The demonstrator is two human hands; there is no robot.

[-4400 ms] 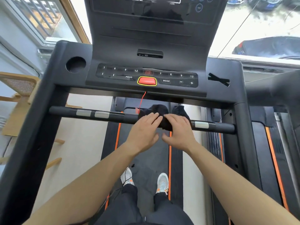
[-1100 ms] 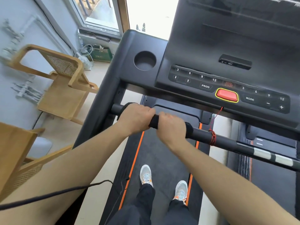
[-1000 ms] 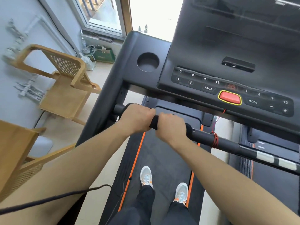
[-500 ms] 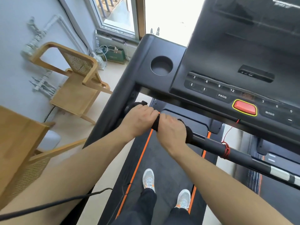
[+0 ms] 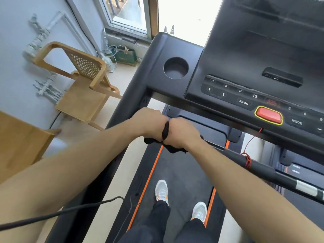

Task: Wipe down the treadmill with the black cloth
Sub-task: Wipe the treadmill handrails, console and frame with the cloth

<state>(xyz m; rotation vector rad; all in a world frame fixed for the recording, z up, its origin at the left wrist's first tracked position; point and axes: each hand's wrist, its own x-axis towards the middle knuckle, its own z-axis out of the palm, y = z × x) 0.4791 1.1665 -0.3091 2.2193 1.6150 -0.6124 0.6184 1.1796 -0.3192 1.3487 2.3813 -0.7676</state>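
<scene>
I stand on a black treadmill with a console (image 5: 245,95) and a black crossbar handle (image 5: 259,167) running across the frame. The black cloth (image 5: 165,132) is wrapped around the bar's left end, showing between and below my fists. My left hand (image 5: 149,122) grips the cloth-covered bar next to the left upright (image 5: 129,109). My right hand (image 5: 182,132) grips it right beside the left hand, knuckles touching. The bar under both hands is hidden.
A red safety cord (image 5: 247,160) is tied around the bar to the right of my hands. A round cup holder (image 5: 175,67) sits in the console's left corner. Wooden chairs (image 5: 82,88) stand left of the treadmill. A black cable (image 5: 61,212) crosses my left forearm.
Since 4.4 s ago both hands slid the cloth from the bar's middle to its left end. In the last half second they closed together, and the cloth now bunches below them.
</scene>
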